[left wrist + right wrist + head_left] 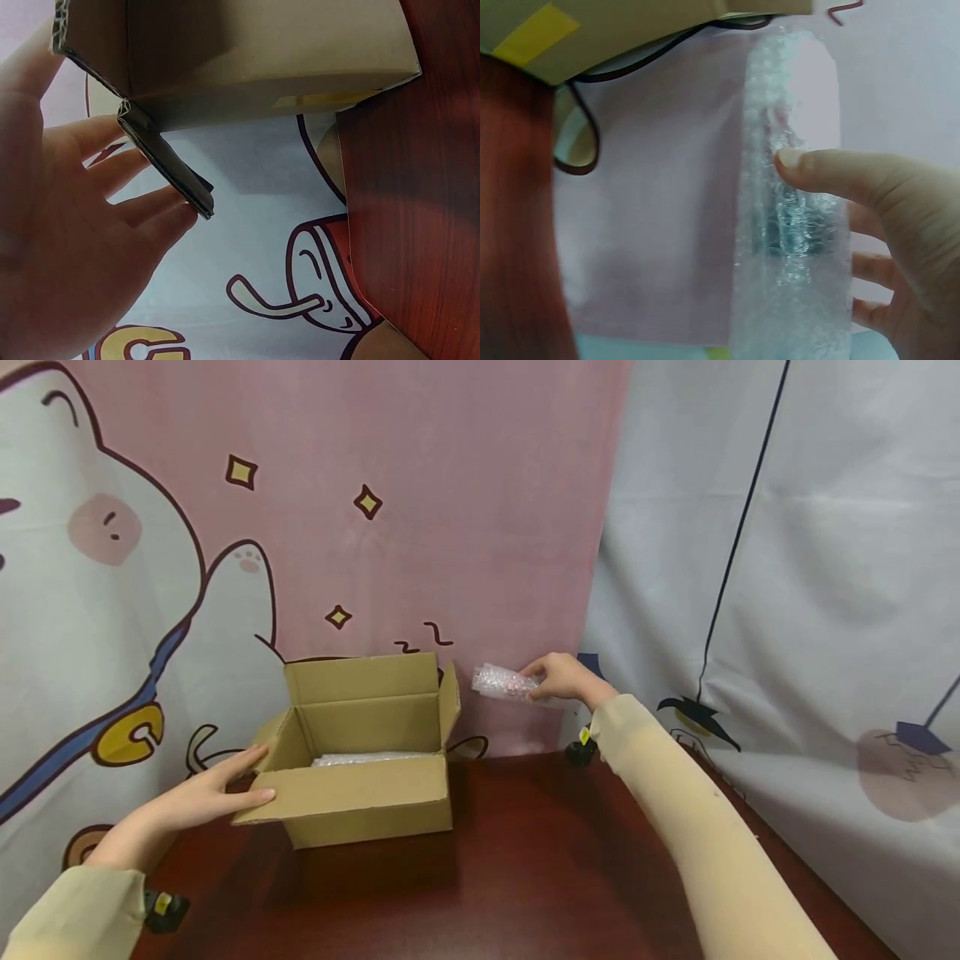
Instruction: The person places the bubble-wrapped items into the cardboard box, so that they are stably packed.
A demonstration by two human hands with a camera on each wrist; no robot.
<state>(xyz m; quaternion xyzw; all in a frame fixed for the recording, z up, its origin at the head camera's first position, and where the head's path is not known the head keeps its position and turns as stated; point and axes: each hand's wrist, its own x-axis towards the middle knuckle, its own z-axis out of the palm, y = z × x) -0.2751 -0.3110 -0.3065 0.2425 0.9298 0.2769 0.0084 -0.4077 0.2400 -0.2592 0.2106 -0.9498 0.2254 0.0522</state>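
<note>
To the right of the cardboard box and above table height, my right hand [561, 676] pinches a bubble-wrapped packet [498, 682]. In the right wrist view the thumb [810, 166] lies across the long clear wrap [791, 225], with the other fingers behind it; something dark and a bit of pink show through. The cardboard box [371, 825] stands on the table with its flaps up or folded out. Straight fingers of my left hand [191, 803] touch its left and front flaps. In the left wrist view, fingertips rest against a flap [166, 161]. More bubble wrap [367, 758] lies inside the box.
A dark red wooden table [540, 860] carries the box near its back edge. Behind it hangs a pink cloth [480, 527] with a cartoon print, and a whitish cloth [825, 568] hangs at the right.
</note>
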